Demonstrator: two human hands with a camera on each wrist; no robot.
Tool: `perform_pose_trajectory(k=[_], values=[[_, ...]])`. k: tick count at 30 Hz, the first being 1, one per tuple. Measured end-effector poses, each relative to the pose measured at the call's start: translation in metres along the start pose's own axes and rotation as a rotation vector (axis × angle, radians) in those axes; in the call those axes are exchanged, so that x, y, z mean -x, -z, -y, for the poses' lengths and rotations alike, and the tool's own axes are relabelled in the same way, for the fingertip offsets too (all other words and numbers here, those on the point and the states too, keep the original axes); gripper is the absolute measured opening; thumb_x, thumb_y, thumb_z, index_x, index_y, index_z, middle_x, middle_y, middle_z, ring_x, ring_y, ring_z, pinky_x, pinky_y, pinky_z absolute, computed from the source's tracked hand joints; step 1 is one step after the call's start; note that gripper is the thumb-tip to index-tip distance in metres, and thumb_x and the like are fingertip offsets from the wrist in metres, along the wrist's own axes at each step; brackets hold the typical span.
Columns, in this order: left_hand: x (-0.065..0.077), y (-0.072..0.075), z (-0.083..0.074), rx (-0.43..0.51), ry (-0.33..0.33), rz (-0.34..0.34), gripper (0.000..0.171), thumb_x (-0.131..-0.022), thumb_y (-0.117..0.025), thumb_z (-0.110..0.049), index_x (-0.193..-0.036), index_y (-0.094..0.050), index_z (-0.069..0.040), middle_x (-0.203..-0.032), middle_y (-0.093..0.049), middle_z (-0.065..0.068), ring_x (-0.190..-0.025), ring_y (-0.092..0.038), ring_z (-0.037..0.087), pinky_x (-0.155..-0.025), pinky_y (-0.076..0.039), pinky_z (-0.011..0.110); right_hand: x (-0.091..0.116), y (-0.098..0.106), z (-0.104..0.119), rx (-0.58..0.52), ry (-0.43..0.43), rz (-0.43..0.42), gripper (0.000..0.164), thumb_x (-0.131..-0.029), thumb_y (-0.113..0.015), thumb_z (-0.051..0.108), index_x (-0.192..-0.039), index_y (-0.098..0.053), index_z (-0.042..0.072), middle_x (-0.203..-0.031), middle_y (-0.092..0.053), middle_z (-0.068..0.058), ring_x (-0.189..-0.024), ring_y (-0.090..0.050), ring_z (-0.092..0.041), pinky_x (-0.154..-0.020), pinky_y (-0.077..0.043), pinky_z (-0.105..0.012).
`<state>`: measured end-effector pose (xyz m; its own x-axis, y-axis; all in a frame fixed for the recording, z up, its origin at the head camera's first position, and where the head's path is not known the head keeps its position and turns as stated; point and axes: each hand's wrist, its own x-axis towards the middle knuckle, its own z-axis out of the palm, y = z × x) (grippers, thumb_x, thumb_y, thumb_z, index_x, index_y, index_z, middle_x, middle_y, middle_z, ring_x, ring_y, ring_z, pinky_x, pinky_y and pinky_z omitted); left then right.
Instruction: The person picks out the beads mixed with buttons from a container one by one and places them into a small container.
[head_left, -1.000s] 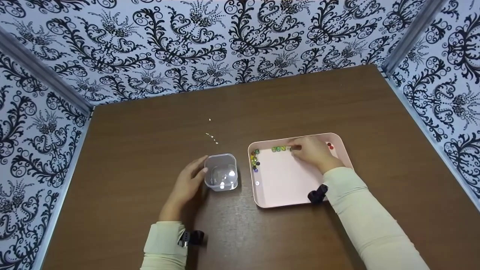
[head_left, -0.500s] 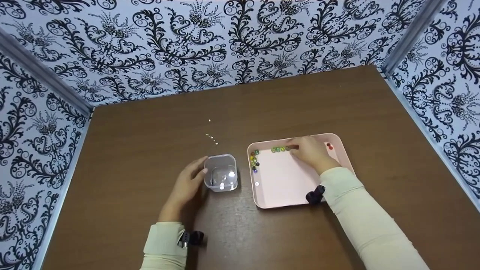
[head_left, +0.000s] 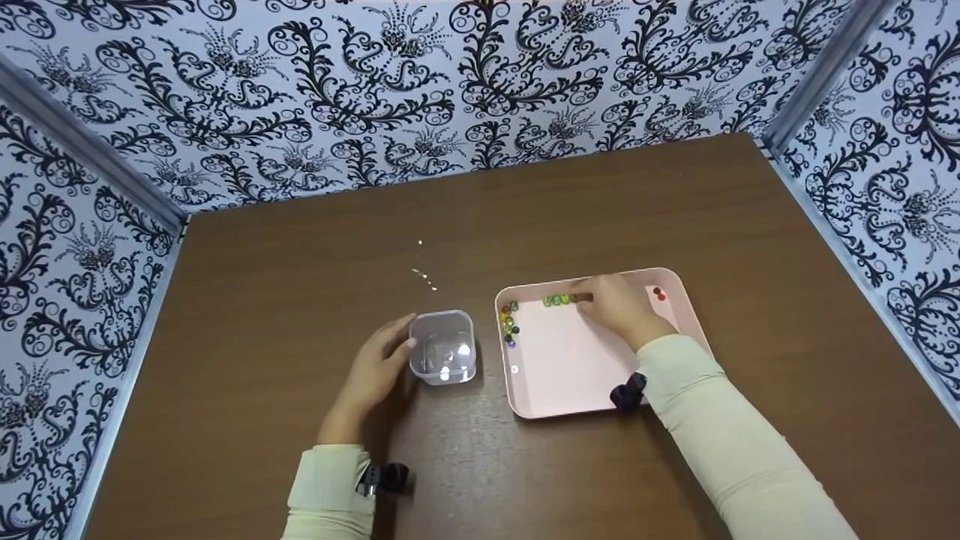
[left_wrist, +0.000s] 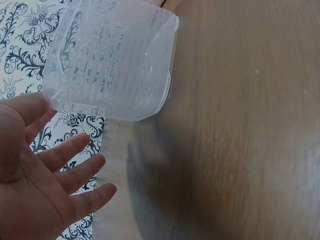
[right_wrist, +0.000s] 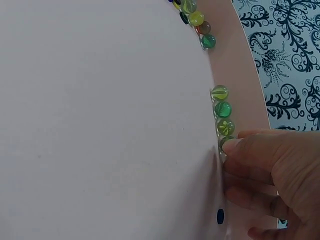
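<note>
In the head view my right hand (head_left: pixel 615 304) is inside the pink tray (head_left: pixel 577 375), by its far wall. Its thumb and fingers pinch a green glass marble (right_wrist: pixel 226 144), partly hidden by the thumb, at the end of a short row of green and yellow marbles (right_wrist: pixel 224 110). My left hand (head_left: pixel 379 364) rests against the left side of a clear plastic container (head_left: pixel 442 375). In the left wrist view its thumb and index touch the container's corner, while the other fingers spread loosely beside it.
More marbles and dark pieces (head_left: pixel 509 322) lie along the tray's left wall. Two red pieces (head_left: pixel 659 293) sit in its far right corner, and a dark blue oval piece (right_wrist: pixel 220 216) lies near my right fingers. Small white bits (head_left: pixel 424 277) dot the brown table (head_left: pixel 337 247). Patterned walls surround it.
My right hand has slid slightly left along the far wall, bringing the pinched marble up against the row. My left hand and the container have stayed in place.
</note>
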<state>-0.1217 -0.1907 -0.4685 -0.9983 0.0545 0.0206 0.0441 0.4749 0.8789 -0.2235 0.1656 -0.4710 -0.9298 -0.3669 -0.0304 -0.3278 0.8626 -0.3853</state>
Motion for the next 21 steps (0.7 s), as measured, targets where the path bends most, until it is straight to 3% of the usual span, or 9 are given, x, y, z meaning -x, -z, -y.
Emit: perform_pose_trajectory(k=[16,21], values=[[0.0002,-0.0002,0.0001,-0.009,0.002,-0.010,0.041,-0.094,-0.058,-0.007,-0.134,-0.054,0.001,-0.138,-0.052,0.022,-0.133,-0.041,0.038,-0.114,-0.026,0.050,-0.0042,0.0022,0.0064,0.125,0.009,0.047,0.027,-0.085,-0.065,0.010,-0.109,-0.074,0.013,-0.106,-0.072,-0.009,-0.101,-0.066,-0.033,-0.081,-0.051,-0.054],[-0.0001,-0.0004,0.0011,-0.048,-0.044,-0.001,0.039,-0.094,-0.057,-0.004,-0.132,-0.055,0.004,-0.136,-0.053,0.024,-0.132,-0.041,0.041,-0.113,-0.027,0.052,-0.0036,0.0019,0.0069,0.104,-0.017,0.066,0.025,-0.086,-0.067,0.010,-0.110,-0.074,0.013,-0.109,-0.071,-0.010,-0.104,-0.065,-0.034,-0.078,-0.053,-0.053]])
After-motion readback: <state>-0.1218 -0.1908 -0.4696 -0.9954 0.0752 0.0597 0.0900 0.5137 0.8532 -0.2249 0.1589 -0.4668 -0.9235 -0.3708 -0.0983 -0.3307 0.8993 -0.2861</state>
